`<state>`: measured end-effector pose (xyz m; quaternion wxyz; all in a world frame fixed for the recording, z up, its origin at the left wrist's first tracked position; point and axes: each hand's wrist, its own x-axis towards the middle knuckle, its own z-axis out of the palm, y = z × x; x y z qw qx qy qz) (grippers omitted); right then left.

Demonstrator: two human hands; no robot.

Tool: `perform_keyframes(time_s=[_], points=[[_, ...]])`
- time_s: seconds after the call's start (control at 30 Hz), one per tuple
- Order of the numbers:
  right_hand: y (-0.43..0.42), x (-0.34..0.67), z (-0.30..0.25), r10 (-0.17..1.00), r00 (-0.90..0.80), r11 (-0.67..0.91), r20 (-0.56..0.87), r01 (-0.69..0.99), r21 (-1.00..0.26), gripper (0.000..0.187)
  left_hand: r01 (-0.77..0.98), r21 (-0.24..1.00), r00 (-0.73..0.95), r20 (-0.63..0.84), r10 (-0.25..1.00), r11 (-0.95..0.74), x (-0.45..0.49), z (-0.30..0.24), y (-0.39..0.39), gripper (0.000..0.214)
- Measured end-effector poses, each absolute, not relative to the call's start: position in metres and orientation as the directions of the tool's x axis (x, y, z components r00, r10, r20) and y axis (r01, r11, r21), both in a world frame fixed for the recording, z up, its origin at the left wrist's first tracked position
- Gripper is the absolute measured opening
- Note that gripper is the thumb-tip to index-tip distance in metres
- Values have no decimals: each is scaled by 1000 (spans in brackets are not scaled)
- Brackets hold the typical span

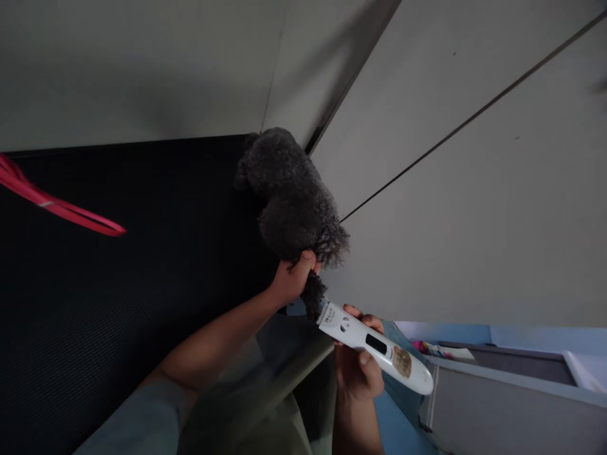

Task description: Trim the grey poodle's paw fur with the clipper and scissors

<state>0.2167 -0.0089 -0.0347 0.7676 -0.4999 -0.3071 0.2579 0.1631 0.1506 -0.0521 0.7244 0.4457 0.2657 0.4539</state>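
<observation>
A small dark grey curly-haired dog [289, 189] lies at the edge of a black ribbed table mat [118, 284]. My left hand [294, 278] is closed around one of the dog's legs, holding it out toward me. My right hand [358, 366] grips a white electric clipper [374, 344], whose blade end touches the fur of the held leg just below my left hand. The dog's head is hidden from this angle.
A red leash loop [61, 205] hangs over the mat at the left. Pale floor with dark seams [474, 189] fills the right side. A grey and blue cabinet or cart [512, 385] with small items on top stands at the lower right.
</observation>
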Motion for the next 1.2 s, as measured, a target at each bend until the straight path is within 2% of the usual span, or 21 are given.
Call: perform_keyframes(time_s=[0.1,0.2,0.37,0.7,1.07,1.2], points=[[-6,216,-37,723,667,346,183,-120,-931,43,-492,858,459,109,882,150,162,-50,152,58],[-6,213,-39,707,682,339,188,-95,-936,44,-523,840,455,131,881,145,162,-49,154,56],[-9,211,-45,647,711,352,277,44,-935,44,-488,870,425,161,891,75,161,-50,156,58],[-14,205,-45,608,656,285,448,347,-894,42,-461,888,383,188,904,11,161,-52,157,58],[-12,186,-36,560,640,218,525,498,-839,38,-435,900,380,203,903,-19,160,-52,158,56],[-10,186,-36,592,593,191,545,554,-811,38,-446,894,364,213,907,-31,160,-52,159,53]])
